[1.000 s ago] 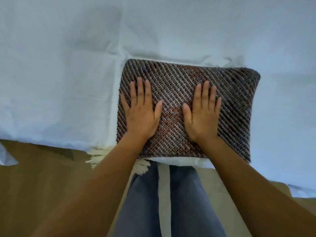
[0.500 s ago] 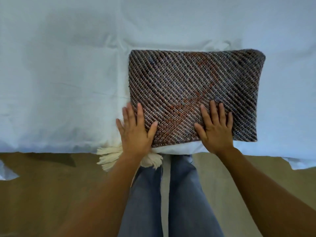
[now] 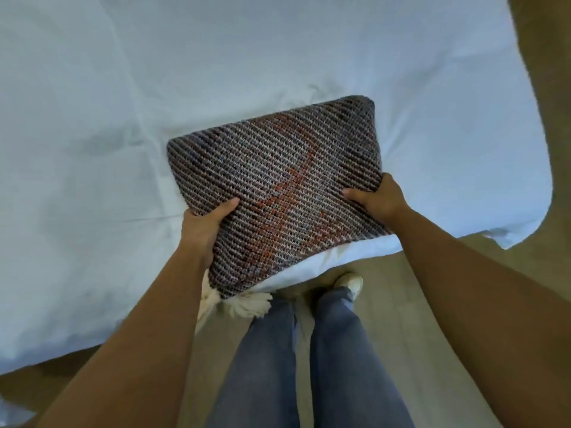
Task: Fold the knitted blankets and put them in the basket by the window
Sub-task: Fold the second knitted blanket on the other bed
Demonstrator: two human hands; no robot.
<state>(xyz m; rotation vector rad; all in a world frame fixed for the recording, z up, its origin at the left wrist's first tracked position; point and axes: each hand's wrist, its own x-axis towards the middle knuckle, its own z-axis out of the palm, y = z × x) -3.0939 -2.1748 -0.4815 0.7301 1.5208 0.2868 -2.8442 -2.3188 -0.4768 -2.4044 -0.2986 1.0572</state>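
A folded knitted blanket (image 3: 278,186), brown-grey with diagonal ribs and an orange streak, is held tilted over the near edge of the white bed (image 3: 92,149). My left hand (image 3: 205,225) grips its left side, thumb on top and fingers hidden underneath. On the right side my right hand (image 3: 375,199) holds it the same way. Cream tassels (image 3: 247,304) hang from the blanket's near lower corner. No basket or window is in view.
The white sheet covers most of the view, with a rounded bed corner (image 3: 525,211) at the right. Wooden floor (image 3: 417,304) lies below and right of the bed. My legs in blue jeans (image 3: 302,366) and a light shoe (image 3: 350,282) stand against the bed's edge.
Both hands slid from flat on top of the blanket to its near edge, then gripped its two sides. The blanket has come up off the bed and tilted.
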